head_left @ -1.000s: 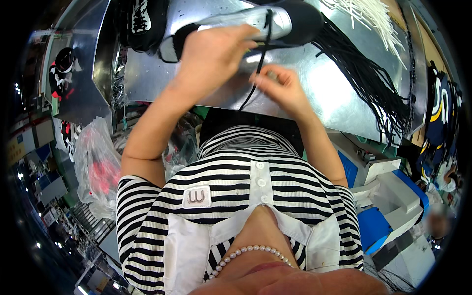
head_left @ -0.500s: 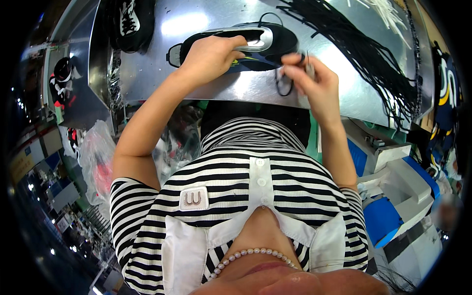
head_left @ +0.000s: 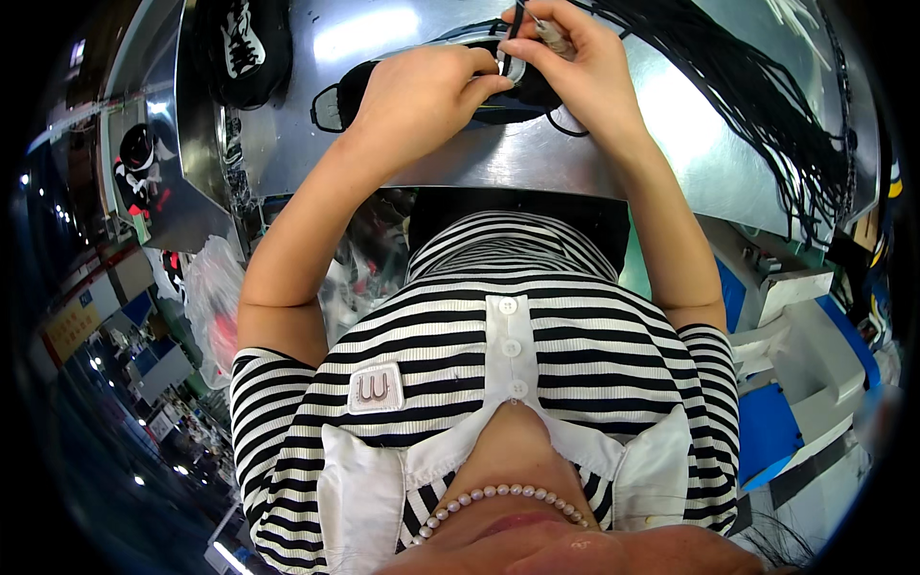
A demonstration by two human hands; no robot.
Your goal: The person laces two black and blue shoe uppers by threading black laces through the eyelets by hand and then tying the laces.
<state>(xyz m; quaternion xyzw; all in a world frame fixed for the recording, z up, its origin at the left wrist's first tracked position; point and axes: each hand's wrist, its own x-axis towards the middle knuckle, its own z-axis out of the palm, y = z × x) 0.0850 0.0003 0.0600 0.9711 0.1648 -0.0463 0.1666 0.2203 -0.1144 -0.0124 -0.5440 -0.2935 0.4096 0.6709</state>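
Observation:
A black shoe lies on its side on the metal table, its heel loop to the left. My left hand lies over it, closed, with thumb and fingertips gripping the shoe near its silver-grey lacing edge. Close beside those fingertips, my right hand pinches a black shoelace. The same hand also holds a small awl-like tool with a thin metal shaft and a stubby handle. A loop of lace hangs below my right fingers. My hands hide much of the shoe's upper and the exact lacing point.
A black shoe with white lacing stands at the table's far left. A thick bundle of black laces spreads over the right side. Below the metal table are a plastic bag at left and a white-and-blue machine at right.
My right hand has moved away from me and left, bringing the lace and tool up to the shoe's opening beside my left fingertips. My left hand has shifted slightly along the shoe.

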